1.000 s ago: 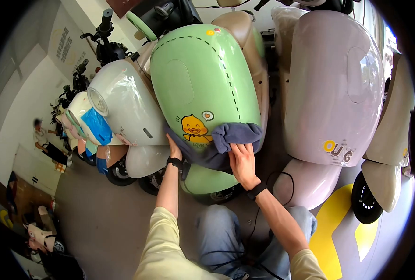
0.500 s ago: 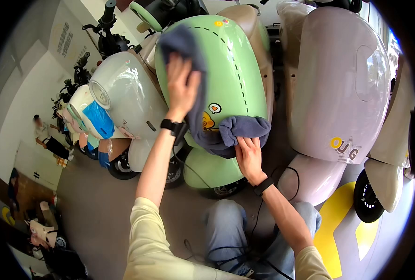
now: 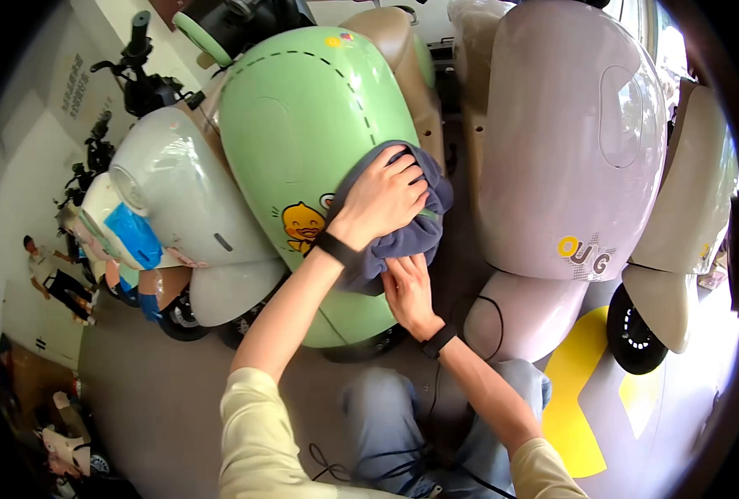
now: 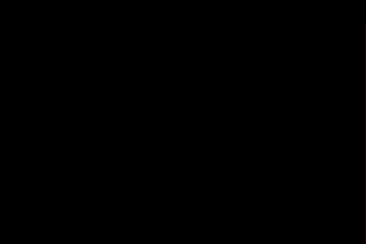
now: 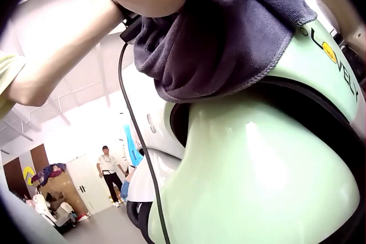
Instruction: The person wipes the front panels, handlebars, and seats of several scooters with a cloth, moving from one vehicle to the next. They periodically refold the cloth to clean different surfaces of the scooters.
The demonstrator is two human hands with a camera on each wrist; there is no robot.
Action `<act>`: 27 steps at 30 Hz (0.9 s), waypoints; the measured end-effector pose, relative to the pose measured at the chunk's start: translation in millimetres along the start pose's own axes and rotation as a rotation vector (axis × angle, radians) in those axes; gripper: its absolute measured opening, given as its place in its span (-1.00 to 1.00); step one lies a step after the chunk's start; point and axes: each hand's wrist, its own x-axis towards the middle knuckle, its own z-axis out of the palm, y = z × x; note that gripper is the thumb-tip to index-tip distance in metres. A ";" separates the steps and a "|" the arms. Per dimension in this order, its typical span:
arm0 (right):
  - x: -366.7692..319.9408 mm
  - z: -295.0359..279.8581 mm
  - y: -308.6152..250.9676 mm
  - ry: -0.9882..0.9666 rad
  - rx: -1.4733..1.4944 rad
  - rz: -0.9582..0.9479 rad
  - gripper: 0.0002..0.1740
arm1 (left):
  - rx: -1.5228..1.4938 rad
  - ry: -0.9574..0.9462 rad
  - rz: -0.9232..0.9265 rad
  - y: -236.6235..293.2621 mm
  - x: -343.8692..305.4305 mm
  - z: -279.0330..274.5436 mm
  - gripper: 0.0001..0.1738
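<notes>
A dark grey-purple microfibre towel [image 3: 415, 229] lies bunched over the lower right of a green scooter's front panel [image 3: 278, 141], beside its duck sticker [image 3: 303, 223]. My left hand [image 3: 382, 195] presses the towel from above, fingers spread over it. Just below, my right hand [image 3: 409, 291] holds the towel's lower edge, its fingertips partly hidden in the folds. In the right wrist view the towel [image 5: 217, 44] hangs over the panel's lower rim, above the green front fender [image 5: 257, 158]. The left wrist view is almost wholly black.
A mauve scooter [image 3: 561, 150] stands close on the right, a pale grey one [image 3: 178, 191] on the left. A black cable [image 3: 500, 324] loops by my right forearm. Farther off at the left, a person [image 3: 53, 279] stands near the wall.
My left hand went from the panel's lower left up its left side with the towel, then across to the lower right, near the right hand. The right hand stays at the towel's lower part.
</notes>
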 end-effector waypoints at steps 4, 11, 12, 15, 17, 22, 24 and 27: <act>-0.7 -9.0 4.8 -0.066 0.003 0.037 -0.57 | -0.026 -0.007 -0.046 3.7 -5.1 -0.4 -0.84; 55.6 -50.5 -3.0 0.011 0.021 0.175 -0.37 | -0.052 0.140 -0.242 -30.1 -16.2 -33.9 -0.77; 76.3 -55.5 -14.8 0.006 0.008 0.167 -0.39 | -0.062 0.092 -0.289 -38.9 -24.1 -41.2 -0.69; 151.3 -63.5 -54.1 -0.056 0.010 0.125 -0.42 | -0.126 0.010 -0.495 -68.4 -45.4 -69.4 -0.51; 207.0 -60.4 -81.5 -0.135 -0.015 0.117 -0.41 | -0.089 0.097 -0.711 -88.3 -42.0 -89.2 -0.40; 313.3 -30.5 -119.0 -0.128 -0.237 0.216 -0.62 | -0.252 0.242 -1.196 -149.2 -22.3 -132.4 -0.39; 339.2 -16.9 -109.8 -0.081 -0.405 0.160 -0.64 | -0.306 0.244 -1.272 -181.7 -25.9 -139.5 -0.43; 383.5 -7.7 -113.2 -0.253 -0.395 0.244 -0.63 | -0.558 0.300 -1.349 -227.1 -38.0 -135.0 -0.41</act>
